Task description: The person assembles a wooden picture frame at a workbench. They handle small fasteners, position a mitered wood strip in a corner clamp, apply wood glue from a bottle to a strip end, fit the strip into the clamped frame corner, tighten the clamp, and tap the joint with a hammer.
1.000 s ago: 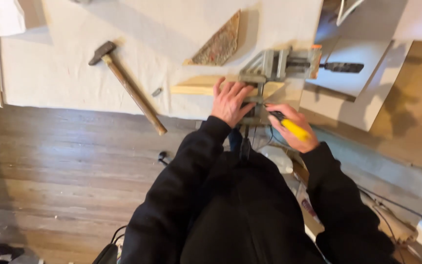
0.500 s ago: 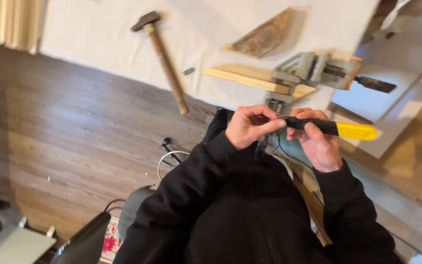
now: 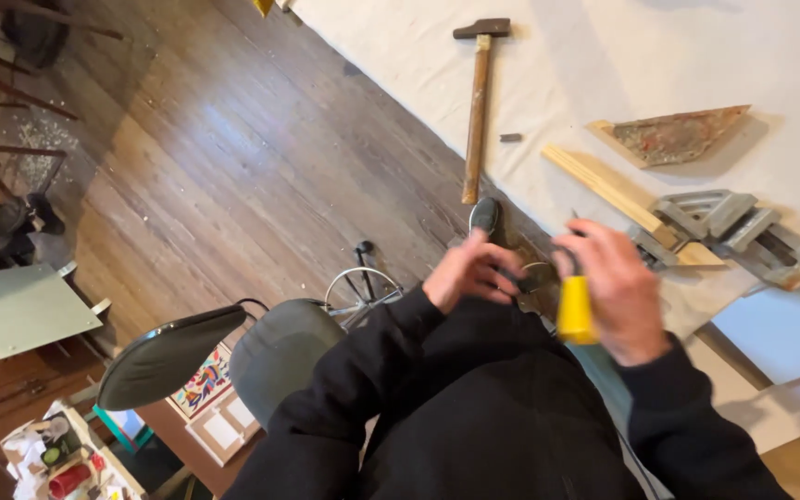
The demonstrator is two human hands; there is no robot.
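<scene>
While the white-covered worktop (image 3: 659, 56) fills the upper right of the frame, its near edge runs diagonally from the top centre down toward the right, and the open wooden floor (image 3: 233, 176) takes the whole upper left and centre. Both hands sit in the lower middle, just off that edge and above the person's dark-clothed lap. The right hand (image 3: 615, 289) is wrapped shut around a yellow-handled tool (image 3: 574, 311), whose yellow end sticks out below the fingers; the working end is hidden inside the grip and blurred. The left hand (image 3: 470, 270) lies just beside it to the left, fingers curled toward the tool's upper part, and whether it actually pinches the tool I cannot tell because of motion blur.

On the worktop, a hammer (image 3: 477, 102) lies near the edge at top centre, its wooden handle pointing down toward the hands. A wooden strip (image 3: 615, 193) runs diagonally just above the right hand, meeting a grey metal corner clamp (image 3: 724, 222) at the right. A rust-coloured triangular piece (image 3: 678, 135) lies further up, apart from the strip. A small dark bit (image 3: 510, 138) rests between hammer and strip. Chairs (image 3: 233, 356) crowd the lower left, close by the left elbow.
</scene>
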